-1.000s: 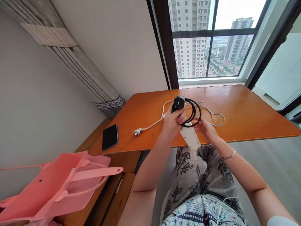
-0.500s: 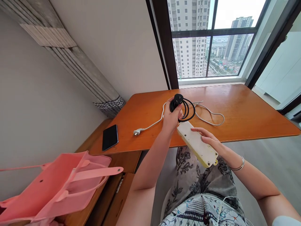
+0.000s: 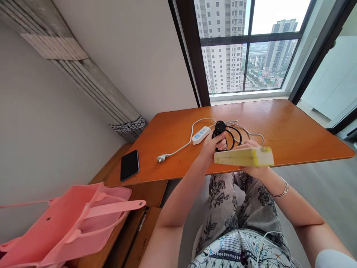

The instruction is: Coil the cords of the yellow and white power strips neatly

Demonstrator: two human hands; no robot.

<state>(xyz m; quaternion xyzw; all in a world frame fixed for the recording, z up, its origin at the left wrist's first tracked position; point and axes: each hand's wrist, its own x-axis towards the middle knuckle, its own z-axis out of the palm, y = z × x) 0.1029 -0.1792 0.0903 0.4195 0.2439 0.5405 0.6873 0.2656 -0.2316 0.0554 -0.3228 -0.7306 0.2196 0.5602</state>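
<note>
Bunched in my left hand (image 3: 213, 144) is a coiled black power cord (image 3: 233, 138) with its black plug (image 3: 220, 126) on top. My right hand (image 3: 255, 167) grips a yellowed white power strip (image 3: 240, 157), turned edge-on above the table's front edge; its fingers are partly hidden behind the strip. The black cord runs close to the strip's left end, but where it joins is hidden. Just beyond my left hand, a small white power strip (image 3: 201, 135) with blue socket faces lies on the table. Its white cord ends in a white plug (image 3: 161, 158) to the left.
The orange wooden table (image 3: 173, 130) stands before a window. A black phone (image 3: 129, 165) lies at its left edge. At lower left, a pink bag (image 3: 83, 219) rests on a wooden cabinet (image 3: 145, 230). More white cord (image 3: 255, 134) curves behind my right hand.
The yellowed power strip has turned from slanting flat to edge-on and risen. My left hand moved right and slightly down with the black cord, uncovering the small white power strip.
</note>
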